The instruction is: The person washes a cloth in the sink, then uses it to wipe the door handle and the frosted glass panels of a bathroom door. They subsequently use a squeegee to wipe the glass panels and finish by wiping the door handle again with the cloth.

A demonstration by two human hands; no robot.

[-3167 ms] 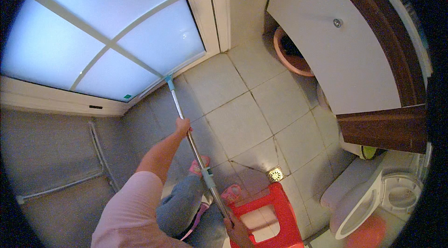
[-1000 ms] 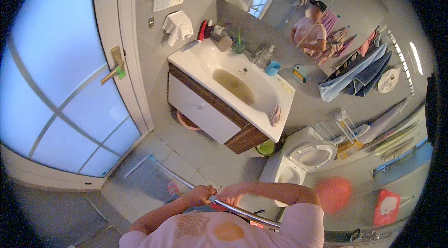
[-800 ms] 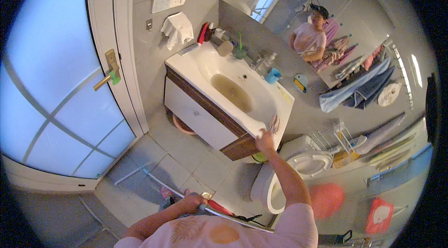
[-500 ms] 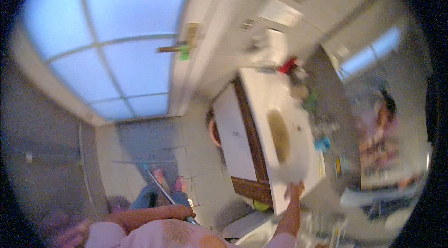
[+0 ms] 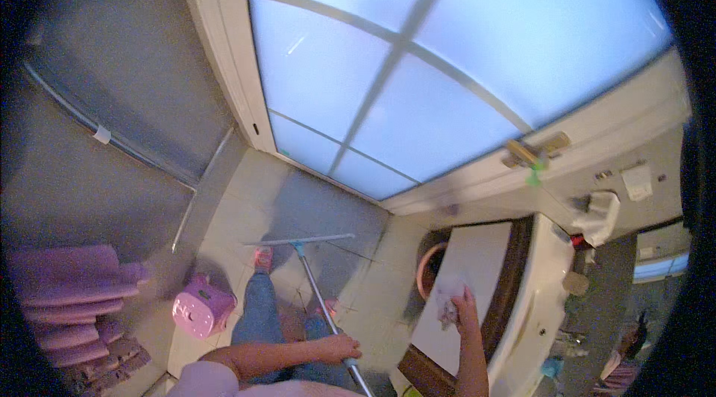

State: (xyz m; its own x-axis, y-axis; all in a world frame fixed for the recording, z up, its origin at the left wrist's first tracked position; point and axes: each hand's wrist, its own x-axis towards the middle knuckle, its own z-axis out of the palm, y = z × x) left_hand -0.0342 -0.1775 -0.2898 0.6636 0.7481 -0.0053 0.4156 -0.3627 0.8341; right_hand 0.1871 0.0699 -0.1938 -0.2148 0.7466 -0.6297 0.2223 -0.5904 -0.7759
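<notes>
My left hand (image 5: 337, 348) grips the metal pole of a floor squeegee (image 5: 316, 298); its blade (image 5: 298, 240) rests on the tiled floor in front of my feet. My right hand (image 5: 461, 304) is raised beside the white vanity cabinet (image 5: 462, 277) and holds a small pale cloth (image 5: 447, 300) against the cabinet's front. My legs in blue jeans (image 5: 261, 315) stand below the pole.
A frosted glass door (image 5: 418, 76) with a brass handle (image 5: 533, 152) fills the upper view. A pink stool (image 5: 200, 309) stands on the floor to the left, purple towels (image 5: 67, 300) hang further left, and a pink basin (image 5: 426, 270) sits by the cabinet. The sink (image 5: 537, 307) lies right.
The view has swung from the sink and mirror round to the door and floor. My right hand left the counter edge and now holds a cloth at the cabinet front.
</notes>
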